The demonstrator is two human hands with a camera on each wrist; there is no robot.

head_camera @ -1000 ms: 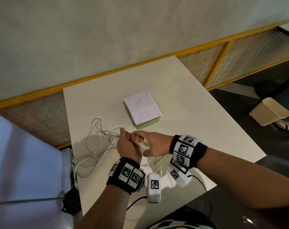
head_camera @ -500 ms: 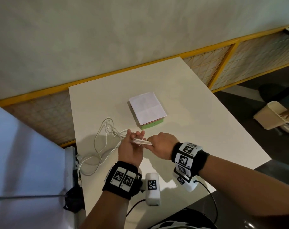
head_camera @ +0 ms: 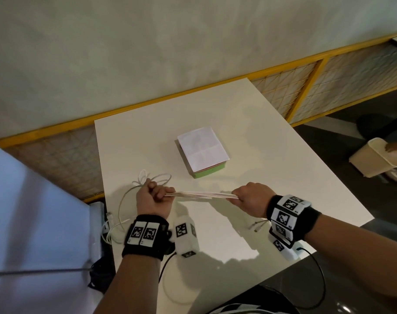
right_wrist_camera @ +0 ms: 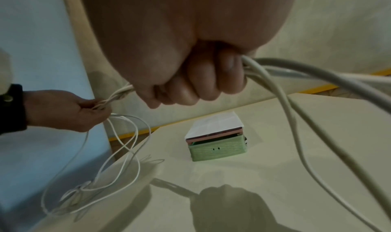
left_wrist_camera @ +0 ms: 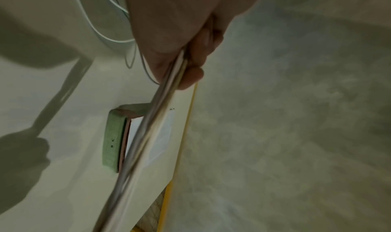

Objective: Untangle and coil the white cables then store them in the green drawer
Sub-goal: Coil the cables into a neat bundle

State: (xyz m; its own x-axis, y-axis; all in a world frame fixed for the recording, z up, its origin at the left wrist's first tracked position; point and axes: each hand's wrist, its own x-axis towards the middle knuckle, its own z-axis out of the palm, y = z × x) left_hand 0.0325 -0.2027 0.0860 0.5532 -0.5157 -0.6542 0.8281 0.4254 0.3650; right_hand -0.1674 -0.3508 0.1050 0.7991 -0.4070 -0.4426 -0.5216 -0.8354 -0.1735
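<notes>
A bundle of white cables [head_camera: 199, 195] runs taut between my two hands above the white table [head_camera: 272, 155]. My left hand [head_camera: 153, 197] grips one end of the stretch, with fingers [left_wrist_camera: 191, 78] curled round the strands. My right hand [head_camera: 249, 199] holds the other end in a fist [right_wrist_camera: 190, 85]. Loose cable loops [head_camera: 145, 180] hang from the left hand toward the table's left edge [right_wrist_camera: 118, 152]. Cable ends [head_camera: 258, 225] dangle below the right wrist. The small green drawer [head_camera: 207, 173] sits beyond the hands, under a white lid [head_camera: 202, 148]; in the right wrist view its front [right_wrist_camera: 217, 149] looks closed.
The table stands against a yellow-framed mesh railing [head_camera: 306, 87] below a pale wall. A beige bin [head_camera: 376, 157] stands on the dark floor to the right, with another person's hand at its rim. A pale blue surface [head_camera: 34, 211] lies left of the table.
My hands have drawn apart, the right one moving right, so the cable bundle is now pulled into a long straight stretch. The loose loops at the left have shortened.
</notes>
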